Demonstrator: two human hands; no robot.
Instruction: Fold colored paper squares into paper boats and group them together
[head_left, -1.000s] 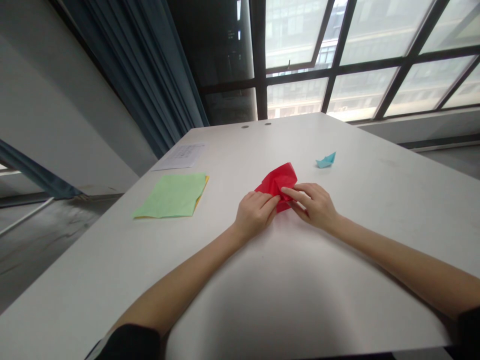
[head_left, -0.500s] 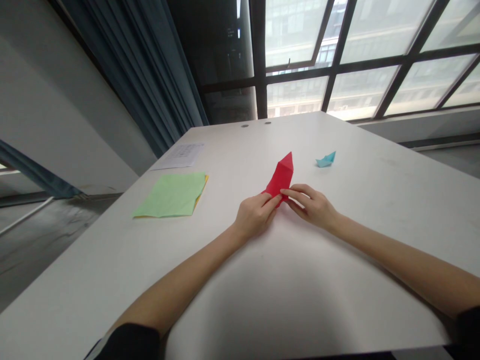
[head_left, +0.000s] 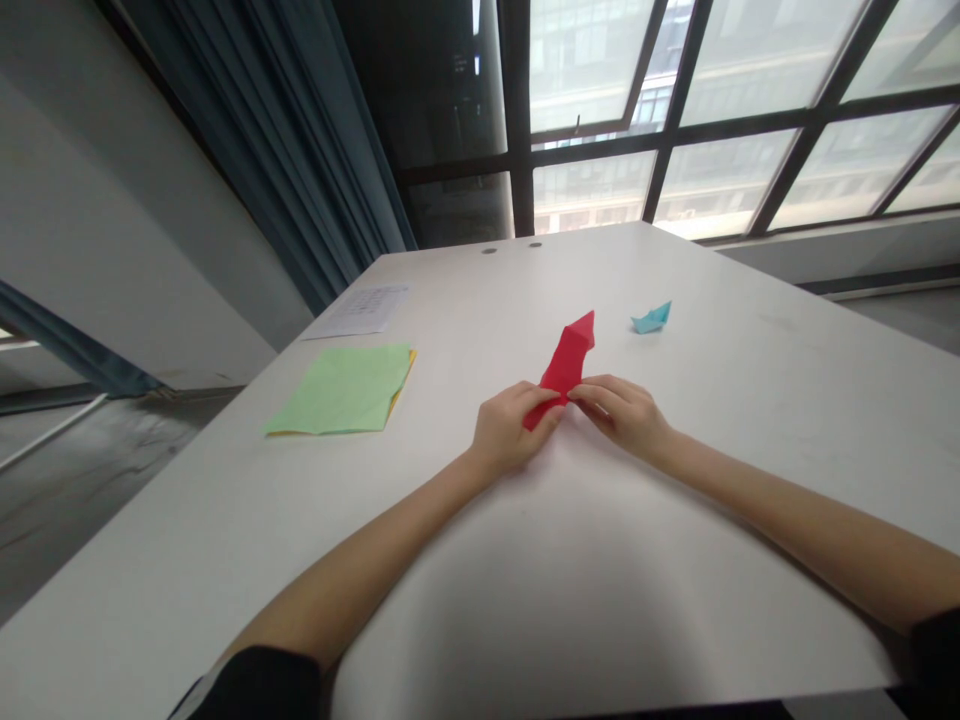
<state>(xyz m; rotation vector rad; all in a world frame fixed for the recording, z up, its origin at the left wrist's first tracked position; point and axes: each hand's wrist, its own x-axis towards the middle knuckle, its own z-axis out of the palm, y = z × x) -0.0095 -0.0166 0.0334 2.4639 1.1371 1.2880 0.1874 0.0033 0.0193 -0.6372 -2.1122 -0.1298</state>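
Note:
A piece of folded red paper (head_left: 565, 364) is held between both hands, a little above the white table. My left hand (head_left: 511, 428) pinches its lower left part, fingers over it and thumb along the near edge. My right hand (head_left: 624, 412) grips the lower right edge between thumb and fingertips, close to the left fingertips. The paper's upper end points up and to the right, with a creased, pointed tip. Part of its lower end is hidden behind the left fingers.
Beyond my right hand sits a small blue paper boat (head_left: 652, 318). To the left lie green paper sheets (head_left: 341, 388) with yellow paper beneath, and a printed white sheet (head_left: 358, 311) behind them. The white table (head_left: 480, 620) extends toward the windows.
The red paper has tilted slightly to the right, its tip lower than before. More of its lower left end shows between my left thumb and fingers. My hands have shifted only slightly.

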